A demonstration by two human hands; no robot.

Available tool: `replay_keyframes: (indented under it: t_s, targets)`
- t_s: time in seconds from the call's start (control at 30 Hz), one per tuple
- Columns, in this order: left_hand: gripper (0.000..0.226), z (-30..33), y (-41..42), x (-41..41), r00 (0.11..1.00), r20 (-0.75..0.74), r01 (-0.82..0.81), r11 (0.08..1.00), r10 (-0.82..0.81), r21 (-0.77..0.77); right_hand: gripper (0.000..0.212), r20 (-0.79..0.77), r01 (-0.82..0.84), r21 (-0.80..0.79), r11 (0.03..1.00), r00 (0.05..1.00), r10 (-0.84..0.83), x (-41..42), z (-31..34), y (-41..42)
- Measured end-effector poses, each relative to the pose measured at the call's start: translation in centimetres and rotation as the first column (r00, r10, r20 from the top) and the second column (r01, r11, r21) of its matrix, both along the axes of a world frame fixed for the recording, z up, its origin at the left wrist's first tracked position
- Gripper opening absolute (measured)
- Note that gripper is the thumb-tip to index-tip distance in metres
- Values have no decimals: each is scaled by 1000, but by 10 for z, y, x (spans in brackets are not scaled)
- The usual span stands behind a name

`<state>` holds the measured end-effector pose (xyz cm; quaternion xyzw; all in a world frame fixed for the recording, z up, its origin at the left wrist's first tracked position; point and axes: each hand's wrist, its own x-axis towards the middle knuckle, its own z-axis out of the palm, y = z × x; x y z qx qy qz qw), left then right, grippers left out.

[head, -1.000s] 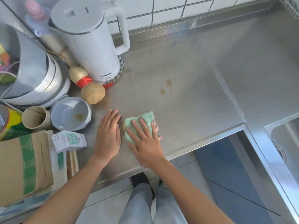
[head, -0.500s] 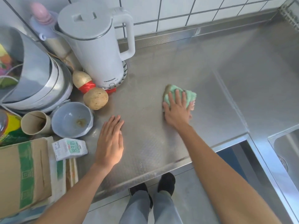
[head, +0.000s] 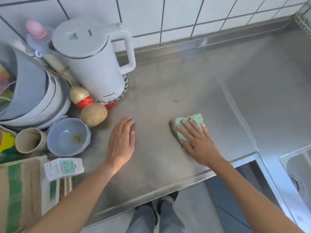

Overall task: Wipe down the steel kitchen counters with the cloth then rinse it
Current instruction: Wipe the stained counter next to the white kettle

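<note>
- While the right hand presses flat on the green cloth, its fingers lie straight and spread across the top of it; the cloth sits bunched on the steel tabletop, right of centre and near the front edge
- Left hand rests palm down on the bare steel, fingers straight and close together, holding nothing; it lies well apart from the cloth, to its left
- White electric kettle stands upright on its base at the back left, handle turned to the right — just before the tiled wall
- Gourd-shaped object with a red band lies tilted in front of the kettle, touching its base
- Grey-blue bowl sits left of the left hand, a brownish smear in its bottom; a beige cup lies on its side just beside the bowl
- Small white carton with green print lies near the front left, next to a brown cardboard box
- Small brown speck marks the steel beyond the cloth
- Sink shows at the right edge — its drain is partly in view
</note>
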<state>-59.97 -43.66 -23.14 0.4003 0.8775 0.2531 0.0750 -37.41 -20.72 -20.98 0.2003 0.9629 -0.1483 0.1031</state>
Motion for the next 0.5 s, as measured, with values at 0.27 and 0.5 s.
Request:
replay_keyframes:
  t_s: [0.27, 0.5]
  targets:
    - [47, -14, 42, -3, 987, -150, -61, 998, 56, -27, 57, -3, 342, -56, 938, 940, -342, -156, -8, 8]
    - [47, -9, 53, -16, 992, -128, 4, 999, -9, -36, 53, -109, -157, -38, 987, 982, 152, -55, -13, 1]
